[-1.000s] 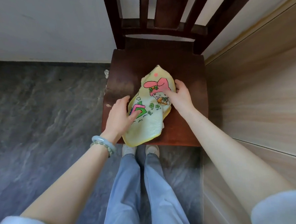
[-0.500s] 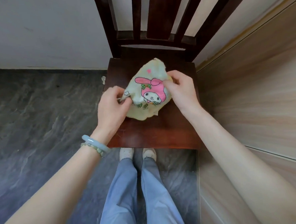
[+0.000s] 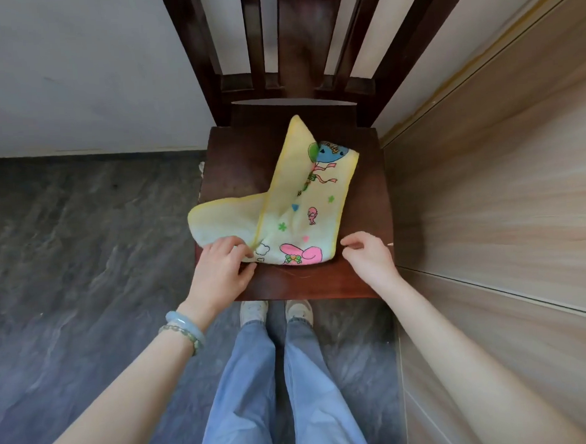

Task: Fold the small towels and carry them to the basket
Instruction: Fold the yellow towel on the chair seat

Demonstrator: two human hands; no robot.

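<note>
Yellow terry cloth with a cartoon print, the towel (image 3: 298, 218) lay on the dark wooden seat of a chair (image 3: 240, 163), running from the near edge of the seat toward the slatted back. Balloons showed at its far end and a pair of pink ears with a small bow at its near end. One part of the towel was turned out to the left, plain side up, and its rounded end reached the left edge of the seat. The left hand (image 3: 219, 274) sat at the towel's near left, where that plain part met the printed part. Its fingers (image 3: 229, 246) were curled over the top of the cloth and the thumb was tucked in below, so that it pinched the towel's near edge. The right hand (image 3: 371, 258) hovered low over the seat at the towel's near right corner. Its fingers (image 3: 349, 240) were bent inward toward the thumb, with the tips just beside the corner; whether they touched or held the cloth could not be told. A pale blue bangle (image 3: 184, 323) and a bead bracelet circled the left wrist. Below the seat stood blue jeans (image 3: 246, 379) and white shoes (image 3: 254, 310) on a grey stone floor (image 3: 80, 252), with a light wood panel (image 3: 506, 191) along the right.
</note>
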